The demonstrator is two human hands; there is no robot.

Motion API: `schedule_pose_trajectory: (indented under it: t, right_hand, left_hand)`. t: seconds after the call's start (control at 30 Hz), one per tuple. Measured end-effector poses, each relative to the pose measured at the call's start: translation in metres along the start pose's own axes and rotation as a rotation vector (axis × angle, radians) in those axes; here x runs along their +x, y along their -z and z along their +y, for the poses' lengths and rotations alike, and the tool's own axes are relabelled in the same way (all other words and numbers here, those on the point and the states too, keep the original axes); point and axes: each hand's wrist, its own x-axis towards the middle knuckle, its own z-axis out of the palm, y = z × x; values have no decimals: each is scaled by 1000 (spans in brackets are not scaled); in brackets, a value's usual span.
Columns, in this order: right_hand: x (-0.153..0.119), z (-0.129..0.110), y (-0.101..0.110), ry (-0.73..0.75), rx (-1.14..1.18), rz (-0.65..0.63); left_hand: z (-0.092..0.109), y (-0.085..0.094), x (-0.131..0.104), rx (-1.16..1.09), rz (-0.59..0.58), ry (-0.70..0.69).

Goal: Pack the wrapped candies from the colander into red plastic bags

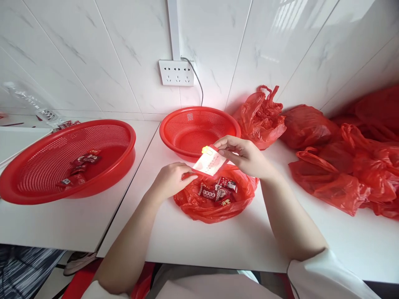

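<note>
Both of my hands hold a small red-edged white card (209, 162) with a yellow flower-shaped piece at its top. My left hand (171, 179) pinches the card's lower left corner between thumb and fingers. At its upper right corner, my right hand (241, 154) grips it the same way. Directly below the card sits an opened red plastic bag (199, 211) with its rim spread out. Several dark red printed packets (220, 192) lie inside that bag. The writing on the card is too small to read.
Behind the bag stands a red plastic basket (168, 135). A larger red basket (129, 153) with several small packets is at left. Filled red bags (258, 120) crowd the right side. A clear bottle (46, 114) lies far left, and a socket strip (176, 73) is on the wall.
</note>
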Motion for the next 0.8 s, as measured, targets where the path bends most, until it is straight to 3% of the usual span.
schedule_pose_trajectory:
  t: [0.13,0.2,0.37,0.5,0.63,0.7,0.8]
  right_hand:
    - [-16,10,5,-195,-178,-270]
    - [-27,18,10,-252,-293,-313]
    - [-58,41,28,-387,-550,-50]
    - [-80,62,30,-465,-769,-28]
    - [-84,66,32,-577,-760,-77]
    - [-80,58,41,-556,-693,12]
    - [-73,34,59,-409,-518,237]
  left_hand:
    - [3,16,-9,225,-75,284]
    - [6,20,-20,276,-94,384]
    - [11,14,-51,346,-176,532]
    - [15,-1,-64,228,-210,550]
    - [18,0,-64,131,-93,474]
    - [21,13,-61,98,26,444]
    - [29,47,-53,-32,211,430]
